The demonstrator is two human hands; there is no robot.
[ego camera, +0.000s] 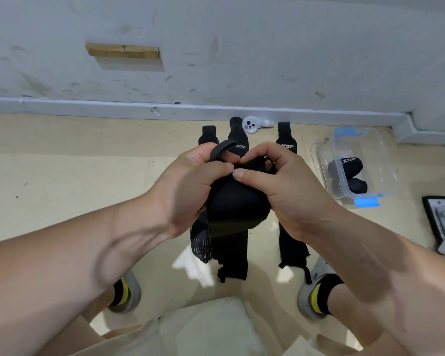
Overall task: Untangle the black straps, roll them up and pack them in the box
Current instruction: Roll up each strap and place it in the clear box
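Black strap roll (238,201) is clamped by curled fingers (257,152) of left hand (190,186) and right hand (280,194); I'd keep wraps tight, edges aligned; box (385,163) at three o'clock.

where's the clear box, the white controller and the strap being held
clear box (370,147), head view, bare clear wall on its far side
white controller (251,125), head view, its round button face
held strap (235,201), head view, middle of the black roll

open floor (62,176) left, box (382,150) perhaps open-topped
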